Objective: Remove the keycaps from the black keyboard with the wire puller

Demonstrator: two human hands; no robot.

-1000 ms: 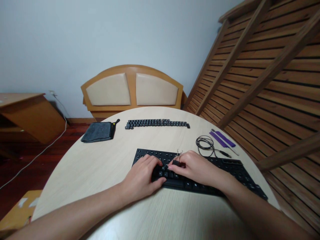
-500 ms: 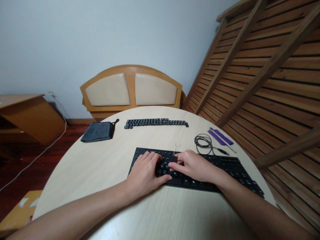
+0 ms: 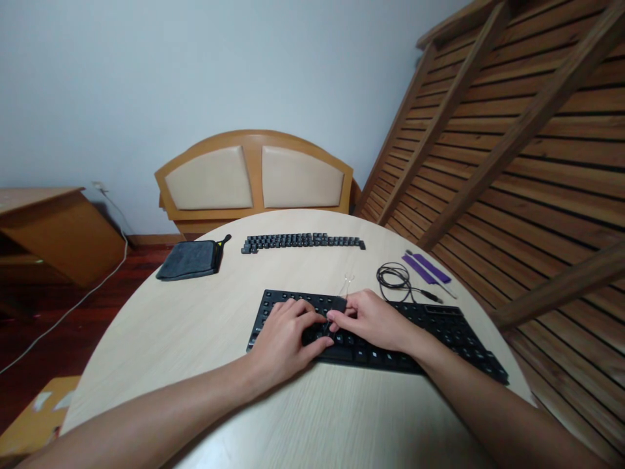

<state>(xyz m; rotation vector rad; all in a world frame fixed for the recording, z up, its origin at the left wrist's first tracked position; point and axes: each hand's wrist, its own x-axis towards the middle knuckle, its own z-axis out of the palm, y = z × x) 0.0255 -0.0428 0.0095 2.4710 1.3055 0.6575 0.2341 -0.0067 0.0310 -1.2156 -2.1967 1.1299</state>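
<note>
A black keyboard with many keycaps off lies near the front of the table. Over its middle, my right hand is closed on a keycap puller with a black handle; thin wire prongs stick up from its top. My left hand rests across the keyboard's left part, thumb and index finger drawn in around a small black keycap at the puller's lower end. The fingers partly hide this piece. Removed keycaps stand in rows farther back on the table.
Behind the keyboard on the right lie a coiled black cable, purple strips and a thin metal-shafted tool. A folded grey cloth sits at the left of the round table. A wooden slatted frame leans at the right.
My left thumb and index finger have come closer together, beside the lower end of the puller. The puller in my right hand has tilted slightly. The view has shifted a little.
</note>
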